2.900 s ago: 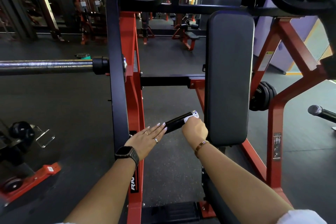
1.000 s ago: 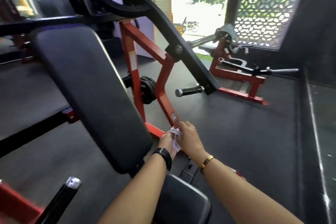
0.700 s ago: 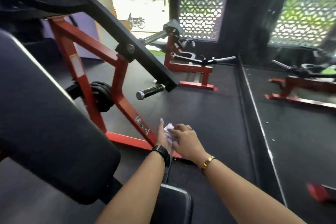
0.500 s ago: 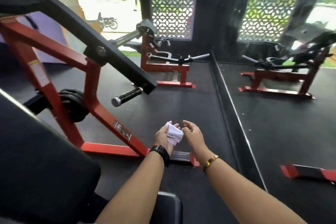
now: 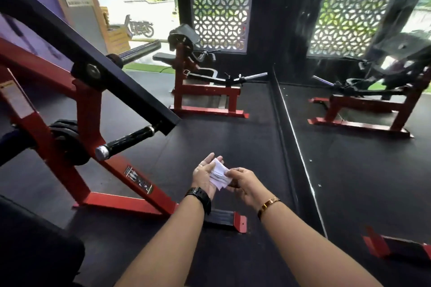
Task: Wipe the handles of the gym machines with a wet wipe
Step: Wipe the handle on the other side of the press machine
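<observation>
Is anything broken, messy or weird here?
Nothing stands out. The wet wipe lies folded and a bit crumpled on the open palm of the left hand, and the right hand pinches its edge. The black handle nearby looks whole, and the floor shows no spill.

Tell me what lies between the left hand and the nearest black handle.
Nothing: the head view shows only bare floor between left hand and handle.

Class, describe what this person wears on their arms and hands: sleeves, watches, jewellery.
Both forearms are bare; no sleeve shows. The left wrist carries a black watch with a wide black strap, and the left hand has a ring on one finger. The right wrist, behind the right hand, carries a slim gold bangle.
</observation>
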`<state>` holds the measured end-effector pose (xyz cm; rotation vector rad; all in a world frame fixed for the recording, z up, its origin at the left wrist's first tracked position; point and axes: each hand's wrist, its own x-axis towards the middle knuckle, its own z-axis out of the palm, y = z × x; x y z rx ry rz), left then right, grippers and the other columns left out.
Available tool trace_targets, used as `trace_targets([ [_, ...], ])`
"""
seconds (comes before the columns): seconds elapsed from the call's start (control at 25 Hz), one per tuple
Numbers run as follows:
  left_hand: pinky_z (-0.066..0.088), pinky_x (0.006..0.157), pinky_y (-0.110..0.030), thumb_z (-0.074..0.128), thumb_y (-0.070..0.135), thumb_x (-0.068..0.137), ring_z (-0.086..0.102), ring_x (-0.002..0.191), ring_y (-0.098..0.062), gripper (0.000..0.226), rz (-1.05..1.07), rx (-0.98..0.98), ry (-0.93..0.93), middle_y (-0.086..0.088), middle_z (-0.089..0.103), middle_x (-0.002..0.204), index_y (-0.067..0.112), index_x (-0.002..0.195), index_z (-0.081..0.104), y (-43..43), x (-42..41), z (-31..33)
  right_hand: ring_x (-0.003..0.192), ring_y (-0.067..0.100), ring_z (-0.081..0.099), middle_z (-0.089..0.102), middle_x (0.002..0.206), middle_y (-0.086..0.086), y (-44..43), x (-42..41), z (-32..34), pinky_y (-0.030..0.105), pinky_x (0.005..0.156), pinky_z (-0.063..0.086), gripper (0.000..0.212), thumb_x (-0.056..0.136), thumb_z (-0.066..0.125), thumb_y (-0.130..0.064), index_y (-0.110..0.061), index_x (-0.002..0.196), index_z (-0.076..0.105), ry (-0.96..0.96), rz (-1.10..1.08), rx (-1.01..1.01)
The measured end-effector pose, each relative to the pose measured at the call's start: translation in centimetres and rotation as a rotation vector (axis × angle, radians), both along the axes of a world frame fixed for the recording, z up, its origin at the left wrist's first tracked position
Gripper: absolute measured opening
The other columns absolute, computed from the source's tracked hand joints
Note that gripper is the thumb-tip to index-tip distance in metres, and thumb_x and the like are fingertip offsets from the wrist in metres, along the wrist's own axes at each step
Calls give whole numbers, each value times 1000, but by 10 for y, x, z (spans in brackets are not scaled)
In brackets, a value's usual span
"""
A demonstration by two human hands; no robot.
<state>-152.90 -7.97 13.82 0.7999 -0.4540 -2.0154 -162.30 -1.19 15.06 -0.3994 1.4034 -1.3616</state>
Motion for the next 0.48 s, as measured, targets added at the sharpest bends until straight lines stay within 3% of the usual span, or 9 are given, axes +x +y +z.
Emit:
trace_targets([
  [0.16,57,68,-29,45,4,95,70,72,-18,21,107,-6,-59,-10,73,84,6,110,59,-36,-27,7,68,26,63,60,86,18,-50,-48,11,30,56,57,10,88,43,0,-3,92,51,-181,49,-40],
  [0.32,54,73,-30,44,15,97,70,83,-19,25,236,20,-46,-8,73,94,8,114,61,-64,-41,12,70,29,68,62,94,23,-105,-73,19,36,65,60,28,89,39,-5,6,111,52,-295,221,-59],
  [0.48,56,71,-30,46,24,96,69,85,-20,25,351,15,-44,-8,72,96,9,104,65,-97,-23,18,73,31,68,66,90,23,-154,-62,22,37,70,59,29,89,38,-9,9,104,56,-341,362,-27],
])
